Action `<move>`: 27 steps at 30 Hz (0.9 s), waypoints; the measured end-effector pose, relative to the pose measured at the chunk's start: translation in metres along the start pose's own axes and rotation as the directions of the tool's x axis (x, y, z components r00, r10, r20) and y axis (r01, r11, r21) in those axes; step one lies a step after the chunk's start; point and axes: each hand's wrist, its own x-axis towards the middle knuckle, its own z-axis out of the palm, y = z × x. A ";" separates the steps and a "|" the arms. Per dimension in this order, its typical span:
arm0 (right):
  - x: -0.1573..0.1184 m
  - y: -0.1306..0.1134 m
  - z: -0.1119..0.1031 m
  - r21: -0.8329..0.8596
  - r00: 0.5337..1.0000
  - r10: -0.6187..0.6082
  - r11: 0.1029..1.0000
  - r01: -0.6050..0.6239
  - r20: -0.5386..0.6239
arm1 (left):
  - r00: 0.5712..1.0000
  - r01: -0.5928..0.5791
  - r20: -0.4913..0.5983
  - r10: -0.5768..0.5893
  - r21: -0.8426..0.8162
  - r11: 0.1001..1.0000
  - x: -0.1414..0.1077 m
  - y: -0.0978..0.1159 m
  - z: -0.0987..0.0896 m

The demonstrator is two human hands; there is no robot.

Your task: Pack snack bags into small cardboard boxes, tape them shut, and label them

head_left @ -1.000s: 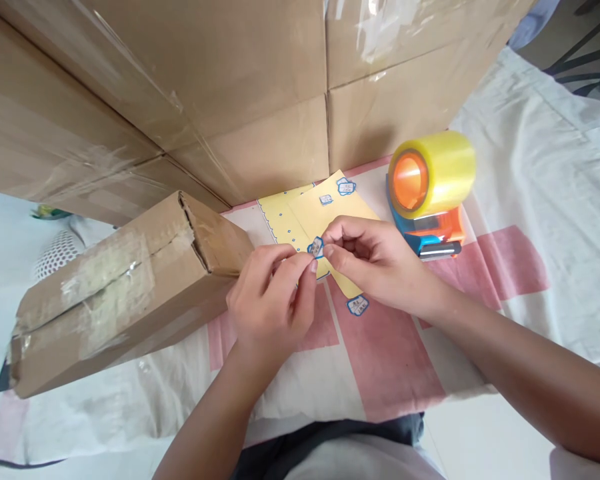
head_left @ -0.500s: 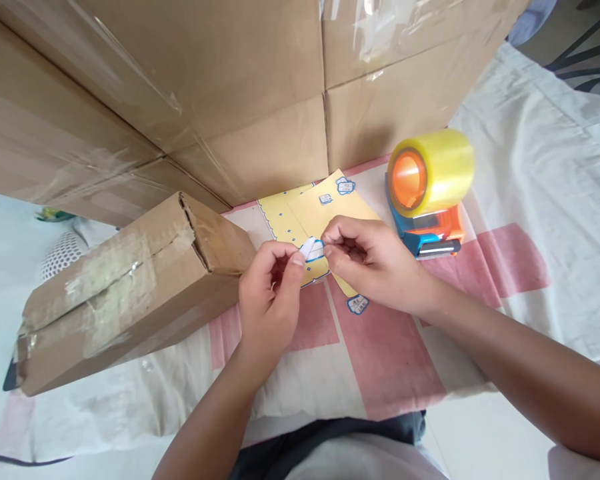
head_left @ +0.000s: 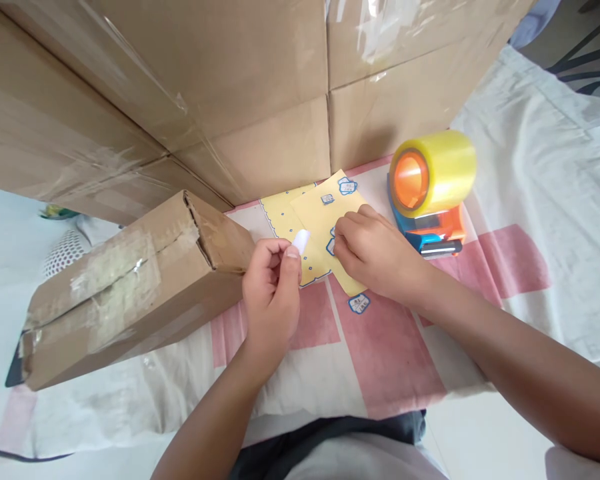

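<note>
My left hand pinches a small strip of white paper between thumb and fingertips. To its right, my right hand is closed over a yellow sheet, its fingertips at a blue-edged sticker that is partly hidden by them. Whether that sticker touches the sheet I cannot tell. Further up the sheet lie a small label and a larger blue-edged label. Another blue-edged label with handwriting shows below my right hand, at the sheet's lower edge.
Large cardboard boxes form a wall behind the sheet. A smaller taped cardboard box stands at the left. On the right is a tape dispenser with a roll of yellow tape. A pink and white cloth covers the table.
My hands have parted. The right hand has moved slightly right with the blue-edged sticker at its fingertips; the left stays nearly in place, now with only the white strip.
</note>
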 end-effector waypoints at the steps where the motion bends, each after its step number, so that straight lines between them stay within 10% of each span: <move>1: 0.000 0.001 0.002 -0.134 1.000 -0.001 0.991 0.003 0.010 | 1.000 -0.001 -0.001 0.001 0.008 1.000 0.000 0.000 0.000; 7: 0.003 0.007 0.002 -0.295 0.988 0.101 0.947 -0.131 -0.113 | 0.997 -0.060 -0.033 0.066 0.155 0.986 -0.002 -0.004 -0.002; 11: 0.001 0.006 -0.007 0.071 0.957 -0.100 0.990 0.123 -0.271 | 0.939 -0.272 -0.055 0.340 0.489 0.829 -0.004 -0.009 -0.004; 14: -0.003 -0.002 -0.008 0.442 0.927 -0.216 0.830 0.340 -0.306 | 0.835 -0.438 0.038 0.549 0.650 0.621 -0.004 -0.014 -0.005; 18: -0.007 -0.013 -0.002 0.686 0.957 -0.134 0.672 0.278 -0.257 | 0.748 -0.564 0.190 0.636 0.686 0.460 -0.002 -0.017 -0.005; 22: -0.006 -0.012 0.003 0.745 0.975 -0.034 0.640 0.189 -0.218 | 0.743 -0.612 0.206 0.636 0.592 0.523 -0.002 -0.013 -0.004; 27: -0.007 -0.006 0.001 0.455 0.911 -0.291 0.795 0.401 -0.293 | 0.818 -0.495 0.056 0.573 0.576 0.651 -0.003 -0.007 -0.005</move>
